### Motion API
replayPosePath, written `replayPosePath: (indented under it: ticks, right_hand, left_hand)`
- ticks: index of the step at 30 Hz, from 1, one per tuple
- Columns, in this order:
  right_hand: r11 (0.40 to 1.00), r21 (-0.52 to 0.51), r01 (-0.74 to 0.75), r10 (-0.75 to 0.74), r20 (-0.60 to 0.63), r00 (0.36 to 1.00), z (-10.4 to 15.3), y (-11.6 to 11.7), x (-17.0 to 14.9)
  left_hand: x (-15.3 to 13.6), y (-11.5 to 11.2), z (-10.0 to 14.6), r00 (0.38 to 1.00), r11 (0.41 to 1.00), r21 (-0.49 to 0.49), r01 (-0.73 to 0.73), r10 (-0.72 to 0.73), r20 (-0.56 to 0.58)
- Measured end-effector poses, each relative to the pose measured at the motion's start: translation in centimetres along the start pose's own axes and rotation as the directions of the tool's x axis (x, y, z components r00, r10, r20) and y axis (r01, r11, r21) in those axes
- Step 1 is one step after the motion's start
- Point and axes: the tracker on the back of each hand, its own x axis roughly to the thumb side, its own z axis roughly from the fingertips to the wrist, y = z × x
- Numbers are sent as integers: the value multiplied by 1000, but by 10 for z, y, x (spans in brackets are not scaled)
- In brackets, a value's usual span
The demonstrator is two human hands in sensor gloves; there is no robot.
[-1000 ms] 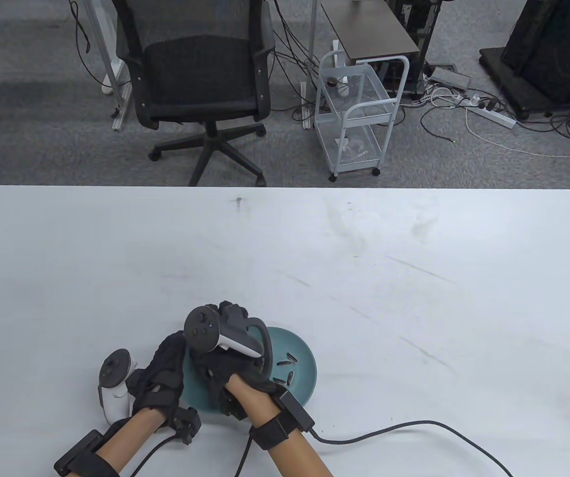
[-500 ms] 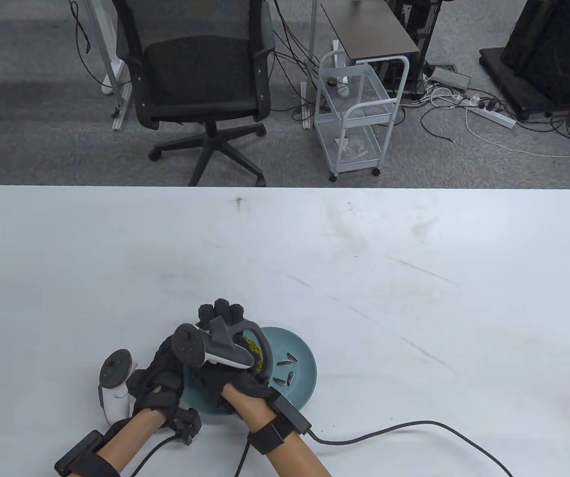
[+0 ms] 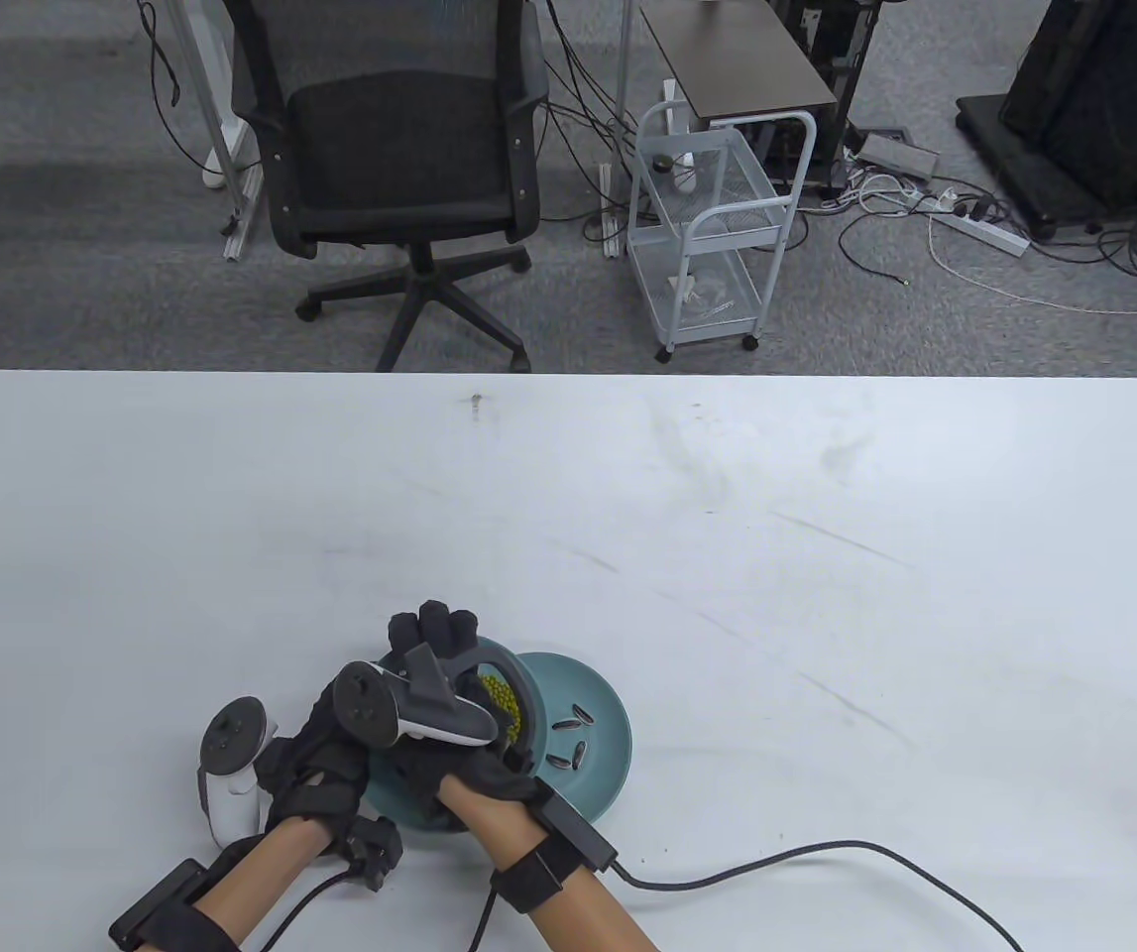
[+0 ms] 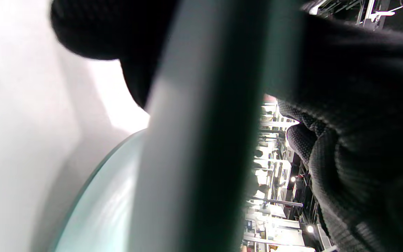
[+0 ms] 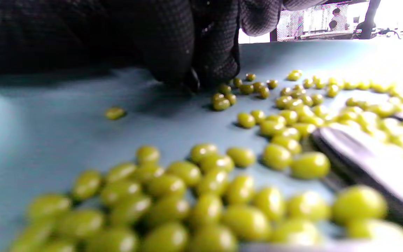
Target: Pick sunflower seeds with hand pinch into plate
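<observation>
A teal plate [image 3: 613, 739] near the table's front edge holds a few striped sunflower seeds [image 3: 578, 714]. Left of it, a second teal plate [image 3: 399, 805] holds many green beans [image 3: 501, 694] mixed with seeds; one long seed [image 5: 362, 161] lies among the beans [image 5: 201, 196]. My right hand [image 3: 434, 635] reaches over this bean plate. Its fingertips [image 5: 194, 78] are pinched together on a small dark seed at the plate's surface. My left hand [image 3: 315, 754] grips the bean plate's left rim [image 4: 201, 140], with the thumb [image 4: 93, 31] outside.
The right glove's cable [image 3: 826, 853] trails across the table to the right. The white table [image 3: 568, 516] stretches far behind the plates. An office chair [image 3: 399, 149] and a white wire cart [image 3: 712, 228] stand beyond the table's far edge.
My right hand has shifted left and forward over the bean plate and tilted, so the green beans now show. The left hand and both plates have stayed in place.
</observation>
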Motion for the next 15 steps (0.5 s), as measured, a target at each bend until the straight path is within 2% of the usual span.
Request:
replayPosePath:
  ticks: [10,15]
  right_hand:
    - [990,-34,137,-139,-35,990,6,-15,-16]
    - [974,-129,188,-198,-67,978,20,-42,-37]
  left_hand:
    - [1,0,1,1000,1000,-1,-18,18,-5]
    - [5,7,0,1000,1000,15,-27,28,-10]
